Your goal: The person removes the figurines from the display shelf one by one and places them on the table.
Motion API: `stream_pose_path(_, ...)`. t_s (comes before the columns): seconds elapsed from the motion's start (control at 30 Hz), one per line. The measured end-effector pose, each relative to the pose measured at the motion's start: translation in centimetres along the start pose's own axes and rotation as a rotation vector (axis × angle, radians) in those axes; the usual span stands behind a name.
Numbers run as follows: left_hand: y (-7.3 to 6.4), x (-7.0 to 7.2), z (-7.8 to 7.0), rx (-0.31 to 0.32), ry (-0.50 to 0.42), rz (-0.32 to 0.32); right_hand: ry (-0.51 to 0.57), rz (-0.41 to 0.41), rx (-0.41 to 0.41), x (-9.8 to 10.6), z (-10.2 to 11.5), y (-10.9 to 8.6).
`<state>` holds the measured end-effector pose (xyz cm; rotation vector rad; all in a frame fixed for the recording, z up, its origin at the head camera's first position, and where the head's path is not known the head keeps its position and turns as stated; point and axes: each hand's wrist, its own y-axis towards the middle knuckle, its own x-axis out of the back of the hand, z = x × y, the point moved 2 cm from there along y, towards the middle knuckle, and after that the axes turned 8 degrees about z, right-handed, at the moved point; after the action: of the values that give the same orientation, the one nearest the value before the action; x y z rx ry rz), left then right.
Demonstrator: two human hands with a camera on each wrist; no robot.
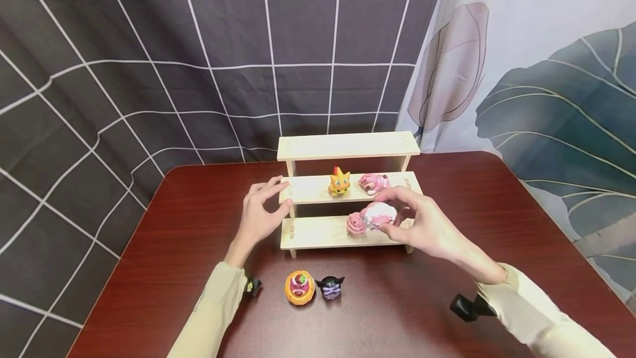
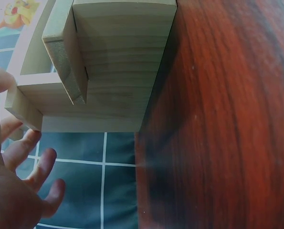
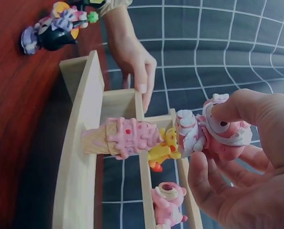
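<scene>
My right hand (image 1: 432,225) pinches a pink-and-white bear figurine (image 3: 223,126) between thumb and fingers, in front of the shelves. My left hand (image 1: 260,209) grips the left end of the middle board of a wooden three-tier shelf (image 1: 318,235), thumb on one side and a finger on the other. On the lowest board, beside the held figurine, stands a pink ice-cream-cone figurine (image 3: 127,137). Along the middle board are a yellow figurine (image 1: 339,182) with a red tip and a pink bear figurine (image 1: 374,182).
In front of the shelf, on the dark red table (image 1: 199,225), sit an orange round figurine (image 1: 300,300) with a strawberry and a black-and-purple figurine (image 1: 330,287). Behind the table hang a dark grid-patterned curtain (image 1: 238,87) and a light leaf-patterned curtain (image 1: 546,109).
</scene>
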<state>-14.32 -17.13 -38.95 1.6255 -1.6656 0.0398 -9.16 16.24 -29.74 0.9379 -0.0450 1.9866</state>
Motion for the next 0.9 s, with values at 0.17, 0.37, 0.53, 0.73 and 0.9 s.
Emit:
stream_pose_path(0.17, 0.0, 0.0, 0.0, -0.008, -0.001, -0.002, 0.010, 0.015, -0.018, -0.3, -0.2, -0.4)
stream_pose_path(0.37, 0.0, 0.0, 0.0, -0.002, -0.004, -0.001, 0.017, 0.014, -0.025, -0.7, -0.4, -0.9)
stream_pose_path(0.53, 0.1, 0.0, -0.1, -0.003, -0.004, 0.003, 0.031, 0.023, -0.029, -1.1, -0.6, -1.3)
stream_pose_path(0.73, 0.0, 0.0, 0.0, -0.006, -0.001, 0.001, 0.046, 0.039, -0.023, -1.5, -0.7, -1.7)
stream_pose_path(0.9, 0.0, 0.0, 0.0, -0.006, 0.001, 0.006, 0.056, 0.042, -0.024, -1.8, -0.7, -2.1)
